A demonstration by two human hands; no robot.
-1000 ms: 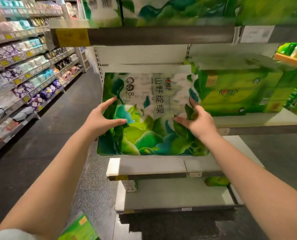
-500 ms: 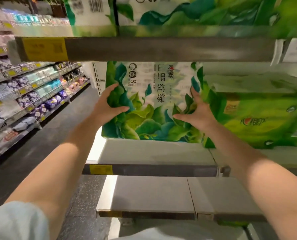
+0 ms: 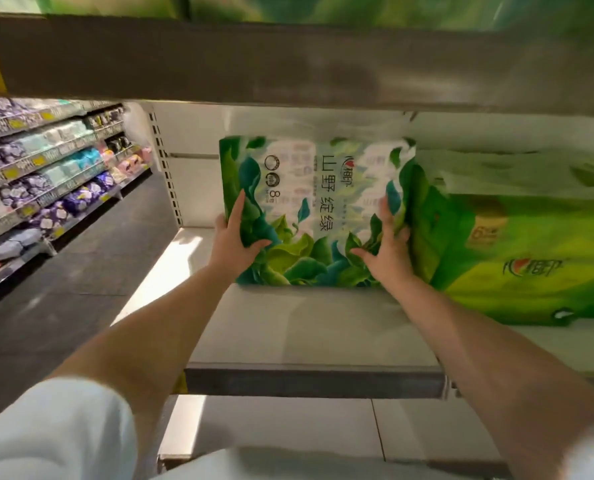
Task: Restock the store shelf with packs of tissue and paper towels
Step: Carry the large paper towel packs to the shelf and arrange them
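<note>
Since the earlier frames, the tall green leaf-printed plastic pack of paper rolls [image 3: 314, 209] has travelled from the front lip of the grey metal shelf [image 3: 309, 334] to deep inside it, near the white back panel [image 3: 191, 188]. It stands upright on the shelf surface, toward the left end, its right side pressed against the bright green plastic-wrapped tissue pack [image 3: 510, 244]. Both hands grip the leaf-printed pack: the left hand [image 3: 235, 245] wraps its lower left edge with thumb across the front; the right hand [image 3: 387, 252] holds the lower right edge, fingers wedged between the two packs. Probable step: final seating and release. Risk: withdrawing the wedged right fingers may drag the soft film and tilt or twist the pack forward. Further pushing could crush it against the back panel or displace the neighbouring pack.
</note>
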